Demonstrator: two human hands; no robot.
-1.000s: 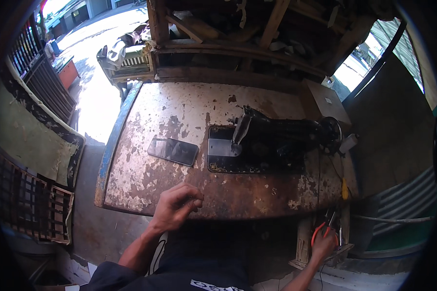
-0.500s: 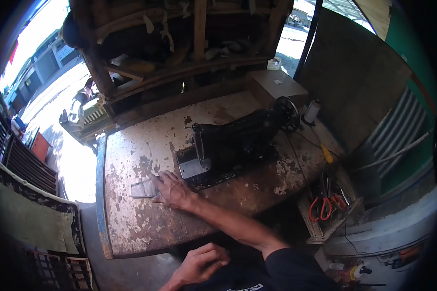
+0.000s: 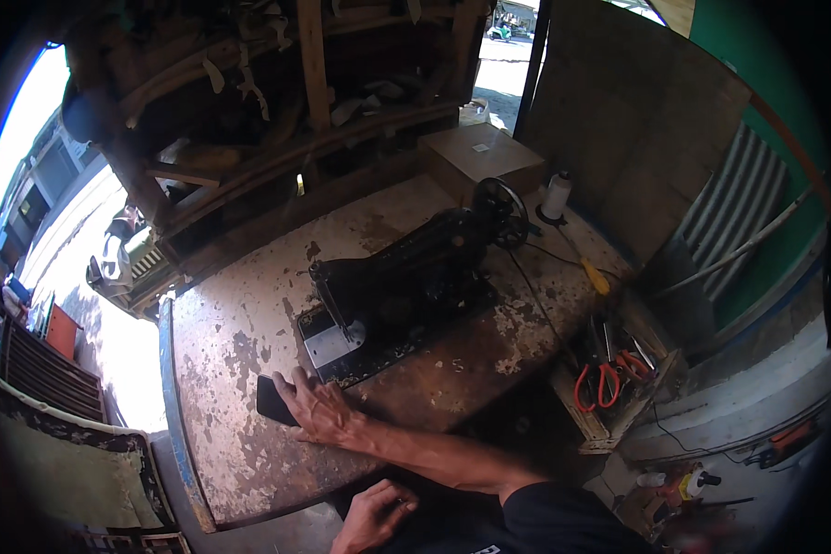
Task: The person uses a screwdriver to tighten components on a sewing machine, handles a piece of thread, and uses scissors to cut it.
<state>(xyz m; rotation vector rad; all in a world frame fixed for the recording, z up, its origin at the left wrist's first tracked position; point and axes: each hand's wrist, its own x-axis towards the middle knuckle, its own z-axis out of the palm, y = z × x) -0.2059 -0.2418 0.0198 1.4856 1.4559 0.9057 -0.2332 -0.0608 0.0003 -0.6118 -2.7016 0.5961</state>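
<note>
A black smartphone (image 3: 273, 399) lies on the worn, paint-flaked tabletop (image 3: 240, 462) left of a black sewing machine (image 3: 425, 258). My right hand (image 3: 328, 414) reaches across from the lower right, its fingers and thumb closed on the phone's edges. Low beside the table's front, my left hand (image 3: 377, 517) is curled, with nothing visible in it. Red-handled scissors (image 3: 608, 383) and other tools sit in a wooden drawer at the right. A yellow-handled tool (image 3: 595, 275) and a white thread cone (image 3: 556, 196) are right of the machine.
A dark wooden shelf (image 3: 316, 74) stands behind the table, beside a light box (image 3: 478, 162). A board (image 3: 637, 129) and corrugated sheet (image 3: 734, 208) line the right side. A sunlit road lies left. Cords and tools (image 3: 785, 443) are at the lower right.
My right hand has let go of the scissors in the drawer and moved left onto the phone. My left hand has dropped toward my body. The view has turned rightward.
</note>
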